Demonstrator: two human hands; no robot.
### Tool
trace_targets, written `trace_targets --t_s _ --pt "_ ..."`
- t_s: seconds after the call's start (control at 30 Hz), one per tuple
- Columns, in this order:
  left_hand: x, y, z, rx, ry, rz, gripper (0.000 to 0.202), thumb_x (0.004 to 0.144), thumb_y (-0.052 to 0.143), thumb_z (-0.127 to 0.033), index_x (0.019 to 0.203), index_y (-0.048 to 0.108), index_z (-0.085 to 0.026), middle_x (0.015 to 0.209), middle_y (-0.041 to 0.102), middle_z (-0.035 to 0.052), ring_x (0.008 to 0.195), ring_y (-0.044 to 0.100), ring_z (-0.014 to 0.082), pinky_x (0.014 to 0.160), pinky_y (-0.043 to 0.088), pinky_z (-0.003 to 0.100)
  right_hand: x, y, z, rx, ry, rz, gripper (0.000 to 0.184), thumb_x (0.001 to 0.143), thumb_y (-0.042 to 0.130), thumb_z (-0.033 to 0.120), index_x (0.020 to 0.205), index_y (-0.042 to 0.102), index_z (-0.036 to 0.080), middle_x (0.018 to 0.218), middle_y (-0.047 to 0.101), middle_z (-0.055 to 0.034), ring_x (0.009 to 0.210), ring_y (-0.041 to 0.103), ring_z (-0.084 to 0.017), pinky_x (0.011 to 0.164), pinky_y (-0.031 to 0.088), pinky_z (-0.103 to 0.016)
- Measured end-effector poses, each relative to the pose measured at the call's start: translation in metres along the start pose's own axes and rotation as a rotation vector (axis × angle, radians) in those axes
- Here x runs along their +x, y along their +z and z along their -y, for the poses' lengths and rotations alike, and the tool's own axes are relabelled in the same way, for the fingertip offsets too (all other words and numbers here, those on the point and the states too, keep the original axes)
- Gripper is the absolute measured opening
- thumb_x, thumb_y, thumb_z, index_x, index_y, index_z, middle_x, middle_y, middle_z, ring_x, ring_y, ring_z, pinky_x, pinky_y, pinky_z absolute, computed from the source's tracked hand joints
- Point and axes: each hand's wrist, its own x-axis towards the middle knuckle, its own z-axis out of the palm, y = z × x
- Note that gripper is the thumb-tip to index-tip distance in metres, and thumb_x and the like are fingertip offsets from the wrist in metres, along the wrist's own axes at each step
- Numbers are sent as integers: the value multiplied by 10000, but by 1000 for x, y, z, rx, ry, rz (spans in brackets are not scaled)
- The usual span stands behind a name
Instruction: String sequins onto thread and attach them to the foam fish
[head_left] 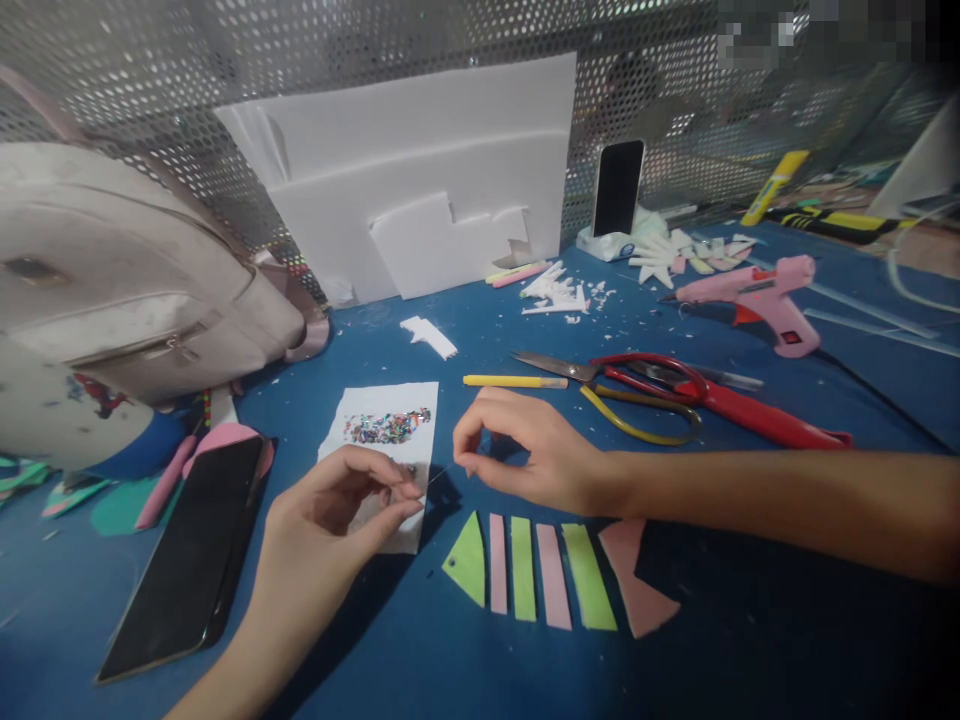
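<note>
My left hand (341,505) is pinched shut over the lower edge of a white paper sheet (379,455) that carries a pile of tiny multicoloured beads (386,426); it seems to grip a small bead. My right hand (529,450) is pinched too, close to the left, apparently holding a thin needle or thread that points toward the left fingertips. Just below both hands lie green and pink foam strips (540,570) laid out in a fish shape on the blue table (675,650).
A dark phone (187,560) lies at the left by pink foam pieces. A pale backpack (127,290) fills the far left. Red-handled scissors (675,390), a yellow pencil (514,381), a pink glue gun (757,300), a propped phone (618,187) and white foam sheets (420,170) stand behind.
</note>
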Motion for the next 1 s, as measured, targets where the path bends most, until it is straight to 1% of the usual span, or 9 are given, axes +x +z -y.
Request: trace_targets --t_s 0.2,0.27,0.43,0.53,0.6,0.73,0.87,1.0 --pt "1 -2 2 12 10 25 113 723 738 -186 771 636 -190 720 708 13 694 674 143 666 545 236 1 0 1 -6 5 18 54 918 544 177 869 566 171 857 609 -13 814 536 -122 726 437 -263" --pt "2 -3 2 6 14 13 106 727 734 -182 768 636 -187 728 708 16 695 676 143 669 547 238 0 0 0 -5 -3 18 55 916 544 173 866 567 170 856 609 -14 814 535 -122 726 434 -260" --pt "1 -2 2 24 23 12 77 743 719 -173 771 651 -196 737 704 7 715 672 131 685 532 215 0 1 0 -31 -31 49 41 889 564 147 857 574 169 848 620 -14 795 530 -120 715 419 -249" --pt "1 -2 4 57 29 19 66 746 717 -176 757 658 -204 743 692 -2 720 663 128 689 529 211 0 2 -2 -72 -69 73 32 893 570 161 863 583 162 826 622 -13 771 524 -115 710 409 -243" --pt "0 -2 7 91 58 48 68 741 726 -182 744 664 -211 740 683 -9 721 652 125 681 526 204 0 3 -3 -96 -97 101 46 905 567 177 867 588 160 808 622 -9 763 517 -116 702 397 -242" --pt "-3 -1 11 186 94 98 79 745 742 -217 722 667 -216 689 663 -20 670 614 118 623 498 205 -1 5 -5 -173 -182 180 107 951 536 235 897 603 171 809 644 -2 786 502 -129 730 376 -264" --pt "-7 2 9 198 81 125 110 744 746 -220 691 650 -212 655 647 -25 629 598 117 588 477 211 -2 7 -7 -242 -270 222 134 976 512 269 969 615 183 859 669 -2 810 503 -137 729 352 -274" --pt "-6 6 5 185 57 153 149 725 763 -217 652 634 -205 642 642 -21 621 599 121 567 470 207 -2 6 -7 -278 -309 251 181 995 472 285 962 627 199 847 665 -3 791 483 -140 718 336 -278"
